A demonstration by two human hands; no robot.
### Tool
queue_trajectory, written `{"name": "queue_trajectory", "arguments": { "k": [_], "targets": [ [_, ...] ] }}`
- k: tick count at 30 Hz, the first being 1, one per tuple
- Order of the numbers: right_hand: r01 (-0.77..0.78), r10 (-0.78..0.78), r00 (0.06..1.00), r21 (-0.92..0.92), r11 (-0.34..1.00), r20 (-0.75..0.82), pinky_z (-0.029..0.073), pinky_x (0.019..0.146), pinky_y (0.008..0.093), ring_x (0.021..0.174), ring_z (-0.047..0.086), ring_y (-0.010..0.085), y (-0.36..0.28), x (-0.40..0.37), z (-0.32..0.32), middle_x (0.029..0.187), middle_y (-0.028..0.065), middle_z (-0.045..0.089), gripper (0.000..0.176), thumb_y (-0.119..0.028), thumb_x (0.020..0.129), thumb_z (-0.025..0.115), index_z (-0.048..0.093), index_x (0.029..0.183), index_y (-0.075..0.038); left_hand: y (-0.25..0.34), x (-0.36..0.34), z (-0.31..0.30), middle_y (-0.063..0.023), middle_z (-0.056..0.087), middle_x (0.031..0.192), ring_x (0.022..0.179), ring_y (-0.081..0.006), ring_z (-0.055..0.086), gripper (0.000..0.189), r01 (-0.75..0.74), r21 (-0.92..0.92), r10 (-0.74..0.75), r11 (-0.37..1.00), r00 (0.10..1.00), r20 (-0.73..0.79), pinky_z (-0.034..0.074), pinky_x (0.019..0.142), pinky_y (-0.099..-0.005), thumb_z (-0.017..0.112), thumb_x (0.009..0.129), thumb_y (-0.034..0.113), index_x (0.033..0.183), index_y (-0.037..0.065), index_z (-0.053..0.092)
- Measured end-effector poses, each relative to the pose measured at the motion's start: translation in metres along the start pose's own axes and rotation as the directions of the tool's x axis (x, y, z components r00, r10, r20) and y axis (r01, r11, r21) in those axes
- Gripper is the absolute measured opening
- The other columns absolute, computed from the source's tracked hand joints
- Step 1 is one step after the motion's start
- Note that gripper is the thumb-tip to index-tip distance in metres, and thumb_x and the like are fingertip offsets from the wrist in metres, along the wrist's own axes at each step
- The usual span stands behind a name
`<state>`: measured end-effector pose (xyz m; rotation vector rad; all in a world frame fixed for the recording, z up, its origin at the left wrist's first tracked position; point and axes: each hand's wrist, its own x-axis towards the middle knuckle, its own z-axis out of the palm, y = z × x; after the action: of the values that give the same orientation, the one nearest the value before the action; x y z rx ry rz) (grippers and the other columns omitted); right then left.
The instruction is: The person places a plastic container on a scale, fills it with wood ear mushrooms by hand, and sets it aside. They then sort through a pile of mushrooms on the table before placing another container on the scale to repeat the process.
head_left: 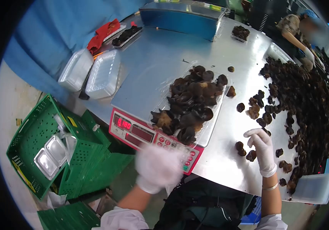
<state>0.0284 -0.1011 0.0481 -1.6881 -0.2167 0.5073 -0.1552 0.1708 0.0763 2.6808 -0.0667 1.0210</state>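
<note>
A clear plastic tray (215, 122) heaped with dark brown wood ear mushrooms (189, 100) sits on a red-edged digital scale (195, 160). Its lit red display (124, 123) seems to read 0.180. My left hand (158, 165), in a white glove, is over the scale's front panel; motion blur hides its fingers. Also gloved, my right hand (261, 150) hovers over the steel table, right of the scale, its fingers loosely bent and apart with nothing visible in them. Nearest to it are a few loose wood ears (251, 155).
A large wood ear pile (306, 103) covers the table's right side; a co-worker's gloved hand (309, 55) is behind it. Empty clear trays (104, 74) are stacked at left, above green crates (76, 140). A plastic bin (313, 188) stands at the near right corner.
</note>
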Motion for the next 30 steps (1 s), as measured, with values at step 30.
{"name": "queue_trajectory", "arguments": {
  "k": [30],
  "targets": [
    [0.21, -0.285, 0.901, 0.245, 0.946, 0.328, 0.049, 0.086, 0.025, 0.093, 0.062, 0.0093, -0.058, 0.056, 0.056, 0.103, 0.0028, 0.069, 0.022, -0.021, 0.103, 0.057, 0.064, 0.116, -0.004, -0.112, 0.096, 0.055, 0.0007, 0.05, 0.088, 0.081, -0.0103, 0.055, 0.015, 0.596, -0.757, -0.356, -0.266, 0.67, 0.652, 0.049, 0.074, -0.0239, 0.057, 0.089, 0.001, 0.087, 0.012, 0.046]
  ]
}}
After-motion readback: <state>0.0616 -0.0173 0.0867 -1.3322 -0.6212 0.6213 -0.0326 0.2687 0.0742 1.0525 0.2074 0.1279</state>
